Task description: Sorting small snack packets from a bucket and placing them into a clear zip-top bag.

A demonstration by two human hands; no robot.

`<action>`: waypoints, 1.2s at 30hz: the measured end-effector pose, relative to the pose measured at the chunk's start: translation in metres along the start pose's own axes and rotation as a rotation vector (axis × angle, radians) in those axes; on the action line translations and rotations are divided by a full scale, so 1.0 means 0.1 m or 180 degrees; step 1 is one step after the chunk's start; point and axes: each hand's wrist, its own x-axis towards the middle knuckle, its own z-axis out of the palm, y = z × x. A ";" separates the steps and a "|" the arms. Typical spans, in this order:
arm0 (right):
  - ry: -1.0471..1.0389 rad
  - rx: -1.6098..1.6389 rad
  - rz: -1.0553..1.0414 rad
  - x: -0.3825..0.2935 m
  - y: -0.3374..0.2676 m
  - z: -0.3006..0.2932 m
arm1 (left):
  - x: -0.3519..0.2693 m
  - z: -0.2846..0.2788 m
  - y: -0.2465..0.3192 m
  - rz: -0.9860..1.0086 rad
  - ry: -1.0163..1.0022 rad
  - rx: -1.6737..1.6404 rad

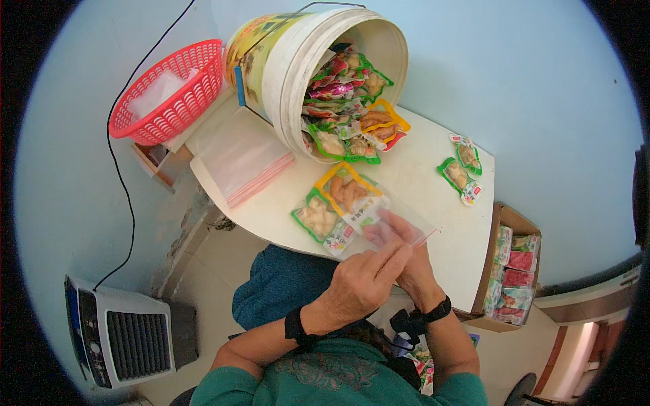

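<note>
A clear zip bag point(406, 208) with a red strip at its mouth is held over the near table edge. My left hand point(358, 284) pinches it near the mouth. The fingers of my right hand point(417, 271) show through the plastic; whether they are inside or behind it, I cannot tell. Beyond those fingers is a yellow-edged snack packet point(348, 189), beside a green-edged packet point(316, 219) of pale pieces. The bag overlaps the yellow-edged packet at least in part; how far both packets sit inside is unclear.
A white bucket point(284, 66) lies on its side on the white table point(406, 147), spilling snack packets point(350, 109). Flat zip bags point(244, 157) lie left. Two green-edged packets point(459, 167) lie right, near a cardboard box point(490, 269). A red basket point(170, 99) and an air cooler point(132, 335) stand left.
</note>
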 end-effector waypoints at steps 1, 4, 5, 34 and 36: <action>0.0062 0.0036 0.0018 -0.03 -0.01 0.00 | -0.01 0.01 -0.01 0.0003 0.0001 -0.0001; 0.0114 -0.0061 0.0033 -0.19 -0.04 -0.07 | -0.04 0.03 -0.02 -0.0135 0.0004 -0.0051; 0.0096 -0.0194 0.0029 -0.24 -0.08 -0.13 | -0.02 0.01 0.00 -0.0194 0.0005 -0.0056; -0.0171 0.0175 0.0542 1.91 -0.62 -0.48 | -0.06 -0.09 -0.03 -0.0025 -0.0324 0.0112; 0.0011 0.0098 0.0574 1.95 -0.61 -0.46 | -0.07 -0.08 -0.02 -0.0031 -0.0338 0.0041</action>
